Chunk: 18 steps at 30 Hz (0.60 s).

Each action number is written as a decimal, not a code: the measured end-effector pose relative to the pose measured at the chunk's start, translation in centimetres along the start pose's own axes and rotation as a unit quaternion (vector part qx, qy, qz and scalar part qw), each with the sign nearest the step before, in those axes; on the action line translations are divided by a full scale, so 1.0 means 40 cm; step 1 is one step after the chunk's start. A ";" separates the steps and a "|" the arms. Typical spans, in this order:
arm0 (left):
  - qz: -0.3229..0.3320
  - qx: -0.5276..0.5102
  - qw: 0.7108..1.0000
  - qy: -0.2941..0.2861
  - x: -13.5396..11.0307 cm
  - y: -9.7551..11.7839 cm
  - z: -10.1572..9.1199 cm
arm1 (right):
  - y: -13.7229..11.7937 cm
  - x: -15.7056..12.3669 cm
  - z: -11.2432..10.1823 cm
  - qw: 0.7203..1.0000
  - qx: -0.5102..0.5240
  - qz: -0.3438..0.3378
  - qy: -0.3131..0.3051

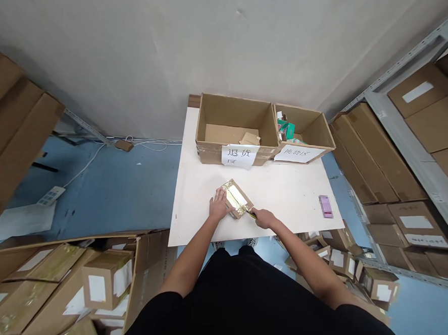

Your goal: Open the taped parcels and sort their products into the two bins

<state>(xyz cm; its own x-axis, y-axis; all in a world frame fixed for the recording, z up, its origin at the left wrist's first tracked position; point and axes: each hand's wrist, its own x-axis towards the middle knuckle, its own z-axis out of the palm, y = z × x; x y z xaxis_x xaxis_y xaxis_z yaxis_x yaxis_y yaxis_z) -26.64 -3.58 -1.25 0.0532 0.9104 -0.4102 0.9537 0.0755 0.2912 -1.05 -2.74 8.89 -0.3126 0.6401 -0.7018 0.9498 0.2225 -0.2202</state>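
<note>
While the left hand (217,204) lies with its fingers spread on a small brown box (237,197), the right hand (263,218) is curled tight around a yellow and black cutter (251,214). The cutter reaches the box's lower right side. The small box sits on the white desk (199,206), just below the middle of the frame. Higher up stand a big open box (209,153) and a smaller open box (326,136). Near the desk's right edge lies a blurry pink thing (326,206).
</note>
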 end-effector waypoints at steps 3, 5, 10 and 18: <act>-0.045 -0.001 0.998 0.041 -0.004 0.071 0.027 | 0.060 -0.029 0.024 0.991 0.091 0.032 0.095; -0.078 0.010 0.996 0.049 -0.009 0.129 0.043 | 0.090 -0.039 0.046 0.967 0.196 0.073 0.148; -0.075 0.041 0.996 -0.011 -0.014 0.204 0.044 | 0.103 -0.023 0.109 0.892 0.390 0.130 0.186; 0.119 0.056 0.991 -0.019 0.007 0.148 0.054 | 0.096 0.016 0.136 0.922 0.294 0.118 0.223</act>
<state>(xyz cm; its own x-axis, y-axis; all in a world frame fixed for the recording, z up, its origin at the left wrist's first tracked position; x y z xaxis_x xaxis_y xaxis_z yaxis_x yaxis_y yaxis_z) -20.33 -3.76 -1.52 0.2896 0.8808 -0.3745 0.9395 -0.1868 0.2873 2.47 -5.49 3.91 0.0527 0.8879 -0.4570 0.7947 -0.3144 -0.5193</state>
